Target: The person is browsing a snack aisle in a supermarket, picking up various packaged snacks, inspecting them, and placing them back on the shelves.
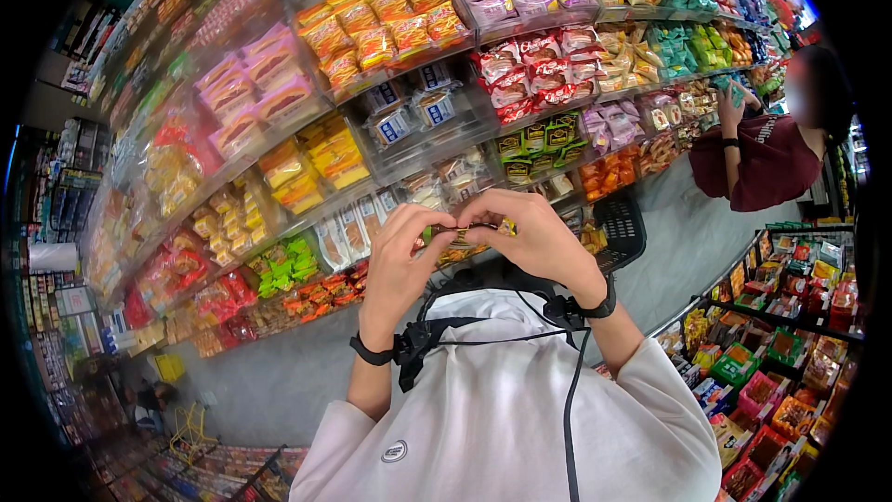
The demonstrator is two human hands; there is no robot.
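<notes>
In front of my chest, my left hand (405,242) and my right hand (531,234) meet with thumbs and forefingers pinched. Between the fingertips is a small dark-and-yellow wrapped packet (461,235), mostly covered by my fingers, so its exact kind is hard to make out. Just beyond my hands stand tilted clear bins holding white-and-blue snack packs (346,232) and pale wrapped pieces (462,174). Green-and-black packets (542,147) fill a bin beyond my right hand.
A black shopping basket (621,231) is right of my right hand. At the far right, a person in a maroon shirt (769,160) holds a teal packet (734,93) by the shelves. A low rack of snacks (785,346) stands at the right. Grey floor (255,381) runs along the shelf.
</notes>
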